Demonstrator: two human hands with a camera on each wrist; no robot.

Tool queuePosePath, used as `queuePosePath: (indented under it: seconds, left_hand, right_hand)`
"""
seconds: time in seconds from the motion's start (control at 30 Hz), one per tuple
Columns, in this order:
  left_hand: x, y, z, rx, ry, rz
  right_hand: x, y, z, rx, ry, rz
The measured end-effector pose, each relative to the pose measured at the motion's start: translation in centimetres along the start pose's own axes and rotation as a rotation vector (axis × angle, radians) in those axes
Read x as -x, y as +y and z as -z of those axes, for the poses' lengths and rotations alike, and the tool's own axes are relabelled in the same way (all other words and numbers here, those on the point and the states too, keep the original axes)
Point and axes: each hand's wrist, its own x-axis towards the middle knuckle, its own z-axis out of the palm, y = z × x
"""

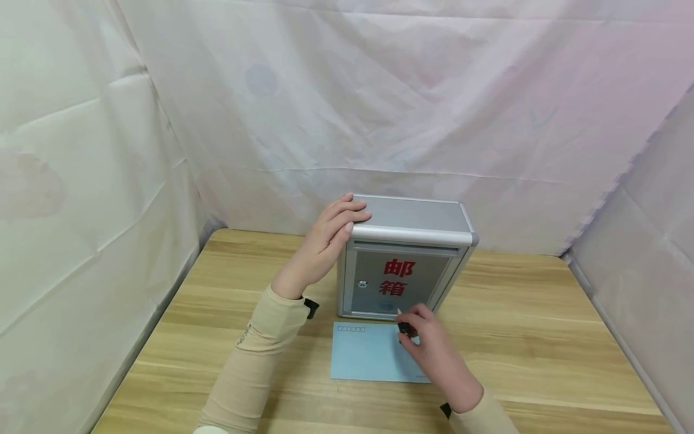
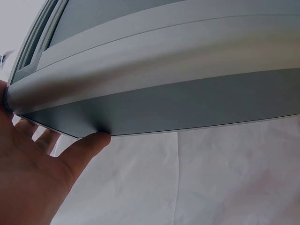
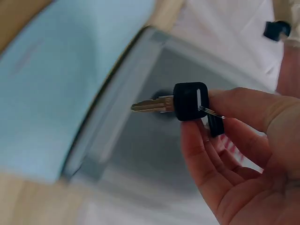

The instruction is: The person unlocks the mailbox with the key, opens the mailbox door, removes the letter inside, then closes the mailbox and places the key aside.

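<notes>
A grey metal mailbox (image 1: 398, 271) with red characters stands upright on the table, its small round lock (image 1: 362, 284) on the left of the front door. On its top left edge rests my left hand (image 1: 328, 241), fingers laid straight over the top. My right hand (image 1: 428, 343) pinches a black-headed key (image 3: 190, 101) between thumb and fingers, the metal blade pointing away from the palm. A small ring links it to a second black-headed key (image 3: 216, 123), partly hidden by the fingers. Below the right hand lies a light blue envelope (image 1: 368, 355), just in front of the mailbox.
The wooden table (image 1: 542, 337) extends to both sides of the mailbox. White cloth walls (image 1: 379, 108) close in the back, left and right. A narrow slot (image 1: 403, 248) runs across the mailbox front near its top.
</notes>
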Motion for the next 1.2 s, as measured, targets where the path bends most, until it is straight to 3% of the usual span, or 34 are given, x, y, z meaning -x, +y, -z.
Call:
queuePosePath:
  seconds: [0.23,0.43,0.7,1.03,1.2]
  left_hand:
    - [-0.2,0.1,0.0,0.011,0.006,0.001]
    - [-0.1,0.1,-0.1,0.022,0.008,0.003]
    - [-0.1,0.0,-0.1,0.011,0.007,-0.001]
    - [-0.1,0.0,-0.1,0.014,0.004,-0.01]
    - [-0.1,0.0,-0.2,0.011,0.004,-0.005]
  right_hand:
    - [1.2,3.8,2.4,0.098,-0.035,-0.112]
    - [2.0,5.9,3.6,0.19,-0.032,-0.144]
    - [2.3,6.9,4.0,0.236,-0.044,-0.17]
    - [2.5,7.5,4.6,0.226,0.053,-0.219]
    - [3.1,7.8,4.5,0.232,0.049,-0.267]
